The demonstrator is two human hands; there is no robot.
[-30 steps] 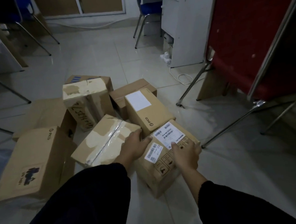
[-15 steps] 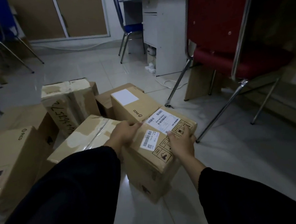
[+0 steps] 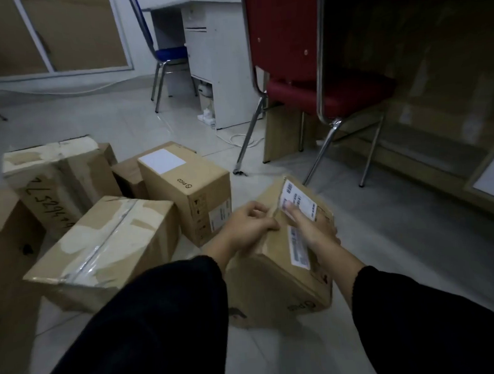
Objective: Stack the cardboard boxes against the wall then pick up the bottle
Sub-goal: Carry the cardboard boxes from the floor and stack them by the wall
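Observation:
A brown cardboard box with white shipping labels (image 3: 276, 271) is lifted off the floor and tilted, held between both hands. My left hand (image 3: 246, 225) grips its left top edge, fingers curled over. My right hand (image 3: 313, 226) lies on the labelled top, fingers wrapped over the right side. Several other cardboard boxes stay on the tiles to the left: a taped one (image 3: 106, 245), an upright one with a white label (image 3: 183, 187) and one with handwritten numbers (image 3: 59, 179). No bottle is in view.
A red chair with chrome legs (image 3: 320, 88) stands close ahead on the right beside a wooden panel (image 3: 435, 91). Behind it are a white cabinet (image 3: 219, 59) with a cable on the floor and a blue chair (image 3: 170, 55). Bare tiles (image 3: 415, 249) lie to the right.
The labelled box has come up off the floor and swung to the right, away from the pile, turning in my hands. The view has shifted right and up.

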